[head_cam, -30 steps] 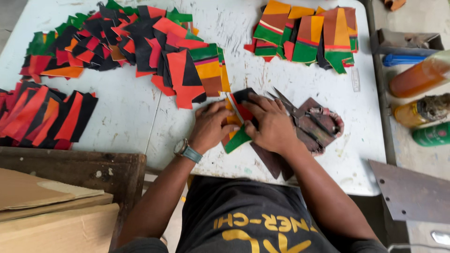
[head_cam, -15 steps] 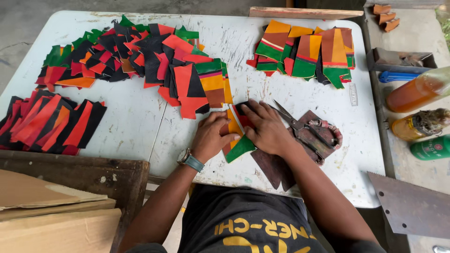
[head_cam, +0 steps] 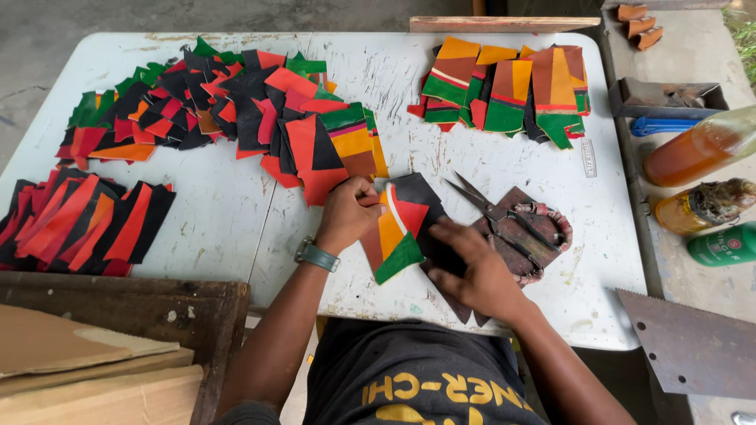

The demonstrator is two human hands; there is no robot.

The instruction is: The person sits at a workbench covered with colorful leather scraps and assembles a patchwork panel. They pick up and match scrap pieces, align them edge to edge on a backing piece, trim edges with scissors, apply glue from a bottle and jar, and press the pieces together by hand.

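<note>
- I read the step in hand as lining up one patchwork piece (head_cam: 398,232) of orange, red, green and black on the white bench (head_cam: 220,228), near its front edge at about 6 o'clock.
- My left hand (head_cam: 350,214) is clenched on the piece's upper left edge, pinning it at about 9 o'clock of the piece; a watch (head_cam: 316,255) sits on that wrist.
- My right hand (head_cam: 472,271) lies flat and released, fingers spread, pressing down on the dark strips (head_cam: 441,252) at 3 o'clock of the piece; it grasps nothing that I can see.
- Scissors (head_cam: 492,212) lie open just beside the right hand at 1 o'clock, resting on a worn brown pad (head_cam: 543,236).
- A big loose heap of red, black and green pieces (head_cam: 236,110) spreads at 11 o'clock; a neater stack (head_cam: 504,90) sits at 1 o'clock; a fanned row of red and black strips (head_cam: 79,224) lies at 9 o'clock.
- Bottles (head_cam: 701,149) stand off the bench at 3 o'clock, well apart from the work.
- My judgement: the next move calls for holding the piece firmly with the left grip while the right smooths the layers flat, edges matched, before anything is cut or set aside.
</note>
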